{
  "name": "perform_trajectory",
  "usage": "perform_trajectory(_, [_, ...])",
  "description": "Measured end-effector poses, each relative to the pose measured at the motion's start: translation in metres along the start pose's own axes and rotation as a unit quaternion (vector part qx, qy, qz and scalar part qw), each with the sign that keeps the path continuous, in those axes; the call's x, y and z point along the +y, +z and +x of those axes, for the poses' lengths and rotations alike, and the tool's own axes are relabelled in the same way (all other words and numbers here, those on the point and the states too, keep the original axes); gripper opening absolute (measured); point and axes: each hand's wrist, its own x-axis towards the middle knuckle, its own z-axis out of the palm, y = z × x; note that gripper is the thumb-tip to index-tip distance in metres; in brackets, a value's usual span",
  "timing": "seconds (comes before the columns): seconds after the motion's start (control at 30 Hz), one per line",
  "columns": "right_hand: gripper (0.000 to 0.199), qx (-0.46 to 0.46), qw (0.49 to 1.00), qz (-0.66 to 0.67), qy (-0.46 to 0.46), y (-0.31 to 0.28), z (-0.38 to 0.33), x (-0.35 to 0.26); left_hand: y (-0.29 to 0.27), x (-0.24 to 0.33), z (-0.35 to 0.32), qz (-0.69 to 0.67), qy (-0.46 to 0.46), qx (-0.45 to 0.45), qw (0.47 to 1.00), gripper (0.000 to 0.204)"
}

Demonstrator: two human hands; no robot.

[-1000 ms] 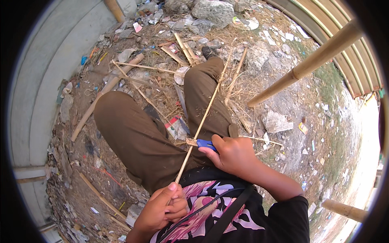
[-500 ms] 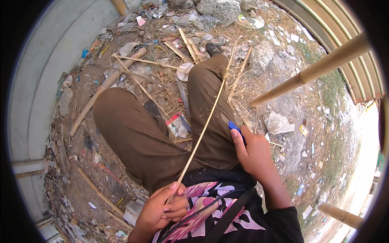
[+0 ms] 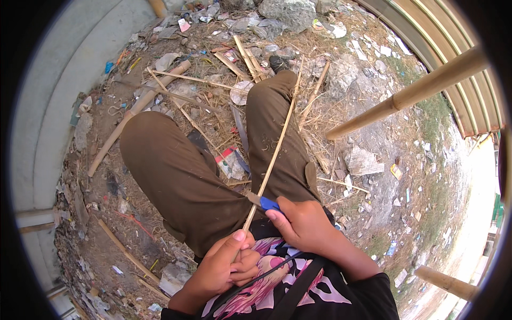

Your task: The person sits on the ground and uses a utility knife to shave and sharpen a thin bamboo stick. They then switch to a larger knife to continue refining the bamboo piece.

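My left hand [image 3: 232, 261] is closed round the near end of a long thin bamboo strip [image 3: 277, 148], close to my shirt. From there the strip slants up and away over my lap, its far end beyond my right knee. My right hand [image 3: 302, 224] grips a blue-handled knife [image 3: 268, 204], and its short blade crosses the strip just ahead of my left hand. Whether the blade bites into the strip I cannot tell. Small shavings dot my brown trousers [image 3: 176, 184].
A thick bamboo pole [image 3: 410, 95] slants in from the right, with a second pole [image 3: 447, 282] lower down. Split bamboo pieces [image 3: 242, 61] and a round bamboo length [image 3: 136, 112] lie among litter ahead. A grey wall [image 3: 48, 117] bounds the left, and a large rock [image 3: 288, 13] sits far ahead.
My right hand has swung left and toward me with the knife, bringing the blade from beside my right thigh onto the strip. My left hand has shifted slightly right, still holding the strip.
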Motion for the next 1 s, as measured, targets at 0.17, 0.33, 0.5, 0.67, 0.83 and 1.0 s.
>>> perform_trajectory(0.17, [0.040,-0.036,0.994,-0.074,-0.070,-0.004,-0.012,-0.015,-0.008,-0.003,0.007,-0.067,-0.016,-0.007,0.998,0.034])
perform_trajectory(0.33, [0.046,0.082,0.967,-0.215,0.108,-0.003,0.009,0.003,-0.007,-0.006,0.004,-0.035,0.002,-0.031,0.999,0.035])
perform_trajectory(0.5, [0.046,0.011,0.978,-0.209,-0.003,-0.003,-0.005,0.011,-0.002,-0.001,0.001,-0.027,0.016,-0.036,0.999,0.035])
perform_trajectory(0.67, [0.044,0.040,0.979,-0.189,0.062,-0.001,-0.013,0.006,-0.005,-0.001,0.002,-0.039,0.006,-0.056,0.998,0.034])
perform_trajectory(0.83, [0.044,0.058,0.990,-0.110,0.065,-0.017,-0.008,-0.005,-0.008,0.000,0.002,-0.062,-0.014,-0.044,0.997,0.034])
perform_trajectory(1.0, [0.049,-0.009,0.989,-0.133,0.057,-0.014,0.004,-0.009,-0.011,-0.001,0.003,-0.039,-0.016,-0.023,0.999,0.034])
